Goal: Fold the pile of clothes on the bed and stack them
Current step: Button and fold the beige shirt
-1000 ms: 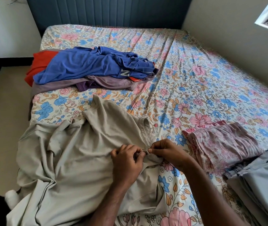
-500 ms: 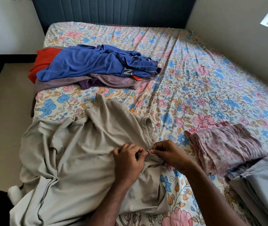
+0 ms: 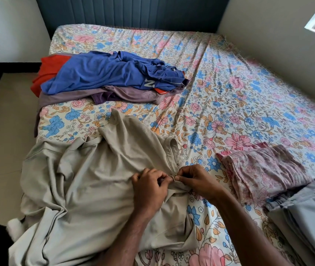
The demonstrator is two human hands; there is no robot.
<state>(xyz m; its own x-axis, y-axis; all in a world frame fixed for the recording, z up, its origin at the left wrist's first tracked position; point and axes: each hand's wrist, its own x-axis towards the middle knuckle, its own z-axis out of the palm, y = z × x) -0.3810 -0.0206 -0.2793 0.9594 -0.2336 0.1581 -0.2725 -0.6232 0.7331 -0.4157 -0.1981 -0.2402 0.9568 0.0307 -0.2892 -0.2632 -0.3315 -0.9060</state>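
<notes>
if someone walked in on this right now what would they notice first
First, the two hands meeting at the near middle of the bed: the left hand and right hand both pinch the waistband of the beige trousers, which sprawl over the near left side. Next, the crumpled blue shirt topping the unfolded pile farther back, and the folded pink floral cloth at the right.

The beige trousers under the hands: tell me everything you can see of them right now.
The beige trousers look like plain woven cotton, unfolded and heavily creased, spread across the near left part of the bed, with cloth trailing off the left edge. An open zip fly runs up from the waist. The left hand and the right hand pinch the waistband together at the closure; whether it is fastened is hidden. They lie apart from the blue shirt pile beyond.
</notes>
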